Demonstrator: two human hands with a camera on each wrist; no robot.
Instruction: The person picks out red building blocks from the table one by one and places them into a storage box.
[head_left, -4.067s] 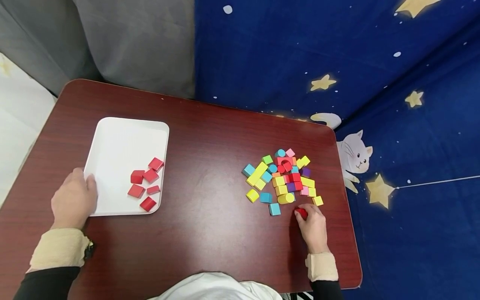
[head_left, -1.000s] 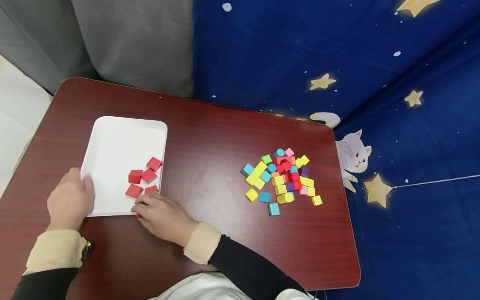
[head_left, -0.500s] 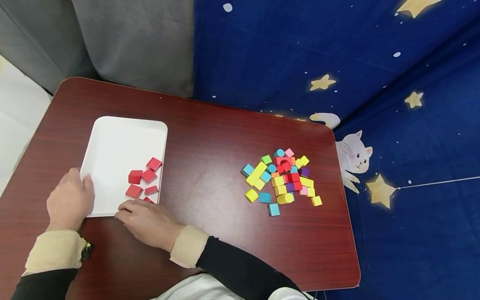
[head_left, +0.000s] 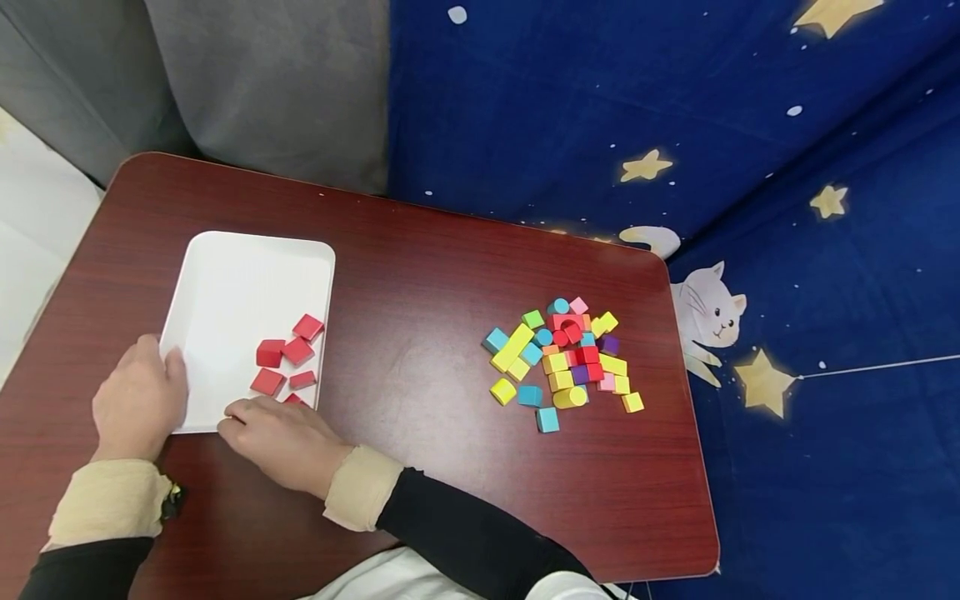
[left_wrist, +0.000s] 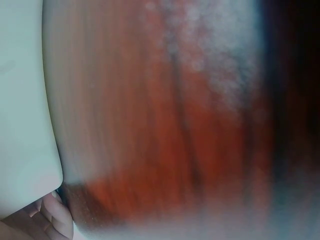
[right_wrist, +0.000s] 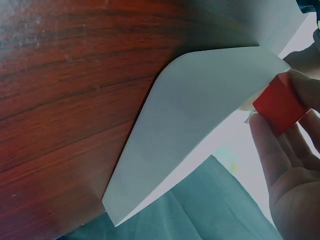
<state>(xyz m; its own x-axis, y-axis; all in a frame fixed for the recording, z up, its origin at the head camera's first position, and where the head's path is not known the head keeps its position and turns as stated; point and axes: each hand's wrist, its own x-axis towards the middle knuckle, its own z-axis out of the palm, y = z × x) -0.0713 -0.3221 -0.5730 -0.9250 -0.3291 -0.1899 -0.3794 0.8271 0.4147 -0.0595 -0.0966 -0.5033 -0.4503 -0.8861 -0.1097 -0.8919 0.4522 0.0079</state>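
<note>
My left hand (head_left: 140, 404) grips the white tray (head_left: 247, 279) at its lower left side, with the thumb over the rim. In the left wrist view, curled fingers (left_wrist: 57, 215) show right under the tray's corner. My right hand (head_left: 281, 442) is over the tray's near edge, close to the left hand. Between its thumb and fingers it pinches a red block (right_wrist: 281, 104), seen in the right wrist view and hidden by the hand in the head view. Several red blocks (head_left: 267, 382) lie in the tray's near right part, one of them partly covered by the right hand.
On the right half of the brown table (head_left: 420, 300), several mixed blocks lie in a loose group, among them a long yellow block (head_left: 513, 347), a blue block (head_left: 548, 419) and a red arch (head_left: 566, 321). Behind the table hangs a blue curtain (head_left: 525, 108).
My right hand picked up a red block beside the pile, carried it left to the tray and then slid further left along its near edge. The left hand has stayed on the tray.
</note>
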